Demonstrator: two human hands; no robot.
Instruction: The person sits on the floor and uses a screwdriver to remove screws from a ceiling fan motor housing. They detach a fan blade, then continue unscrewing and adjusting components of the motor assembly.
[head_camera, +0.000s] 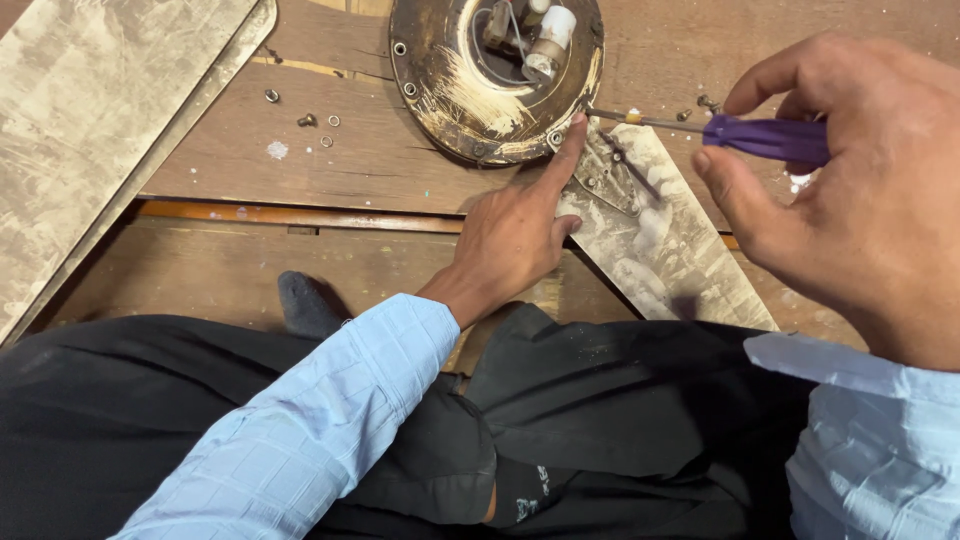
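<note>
A purple-handled screwdriver (760, 135) is grasped by the right hand (840, 200); the grimy, scratched round motor plate (480, 100) is touched by the left hand (515, 235), 1 finger extended, holding nothing.

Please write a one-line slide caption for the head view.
Left hand presses a fingertip on a round metal motor housing while right hand aims a purple-handled screwdriver at its rim.

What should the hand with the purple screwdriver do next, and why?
Probably ease the purple screwdriver tip into the screw at the rim of the round motor plate and turn it. The right hand already aims the shaft at that spot, and the left hand has a fingertip pressed there, steadying the blade bracket.
</note>
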